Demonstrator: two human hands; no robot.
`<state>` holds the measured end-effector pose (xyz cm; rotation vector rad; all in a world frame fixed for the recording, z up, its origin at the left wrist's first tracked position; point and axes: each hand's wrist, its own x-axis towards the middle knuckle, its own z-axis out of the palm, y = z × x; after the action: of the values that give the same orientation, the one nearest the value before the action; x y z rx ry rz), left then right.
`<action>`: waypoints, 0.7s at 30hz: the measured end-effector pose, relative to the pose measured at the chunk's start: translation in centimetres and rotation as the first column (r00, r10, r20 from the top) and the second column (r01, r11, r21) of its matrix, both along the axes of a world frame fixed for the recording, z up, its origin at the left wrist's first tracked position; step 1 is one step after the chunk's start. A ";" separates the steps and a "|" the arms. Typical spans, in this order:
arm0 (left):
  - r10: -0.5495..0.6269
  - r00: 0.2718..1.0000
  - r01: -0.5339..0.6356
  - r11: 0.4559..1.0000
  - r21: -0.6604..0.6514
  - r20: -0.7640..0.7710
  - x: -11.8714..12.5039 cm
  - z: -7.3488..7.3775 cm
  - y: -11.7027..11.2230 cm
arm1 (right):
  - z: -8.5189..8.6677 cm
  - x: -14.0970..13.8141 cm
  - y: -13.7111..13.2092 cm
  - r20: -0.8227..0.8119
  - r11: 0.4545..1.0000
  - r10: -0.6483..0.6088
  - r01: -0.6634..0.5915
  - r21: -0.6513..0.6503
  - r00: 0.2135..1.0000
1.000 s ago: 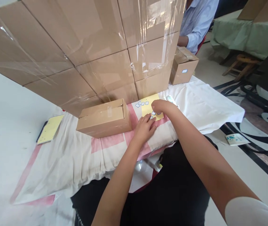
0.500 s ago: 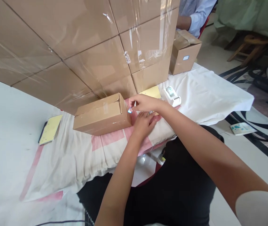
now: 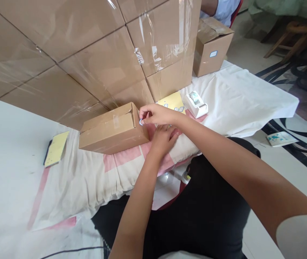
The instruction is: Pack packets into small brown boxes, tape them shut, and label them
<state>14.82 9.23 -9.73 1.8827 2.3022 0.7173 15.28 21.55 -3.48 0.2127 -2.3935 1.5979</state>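
Observation:
In the head view a closed cardboard box (image 3: 113,127) lies lengthwise on the cloth-covered table. My right hand (image 3: 156,114) pinches a small blue-edged label sticker (image 3: 141,122) between thumb and fingertips. The sticker is at the box's right end face; whether it touches the cardboard I cannot tell. Just below, my left hand (image 3: 164,138) lies with fingers spread, palm down near a yellow sheet of labels (image 3: 173,101). My arms and right hand partly cover that sheet.
Stacked taped cartons (image 3: 102,68) form a wall behind the box. A white tape dispenser (image 3: 196,104) stands to the right. Beyond it is a labelled box (image 3: 213,48), near another person's sleeve (image 3: 225,10). A yellow pad (image 3: 56,148) lies at left, a wooden stool (image 3: 293,39) far right.
My right hand has moved left with the sticker, up to the box's end face. My left hand stays about where it was. The camera view has shifted slightly.

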 end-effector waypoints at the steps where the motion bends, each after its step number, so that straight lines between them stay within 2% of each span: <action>1: 0.000 1.000 0.000 1.000 -0.002 -0.001 0.0 -0.1 0.0 | 0.0 0.0 -0.1 0.005 1.000 -0.003 0.003 -0.001 1.000; 21: 0.008 1.000 -0.008 1.000 0.005 0.017 0.0 0.0 0.0 | -0.1 -0.2 -0.5 0.005 0.997 -0.079 0.079 0.016 0.997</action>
<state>14.87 9.27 -9.70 1.8634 2.3018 0.7379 15.04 21.04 -3.58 0.1146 -2.3880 1.5479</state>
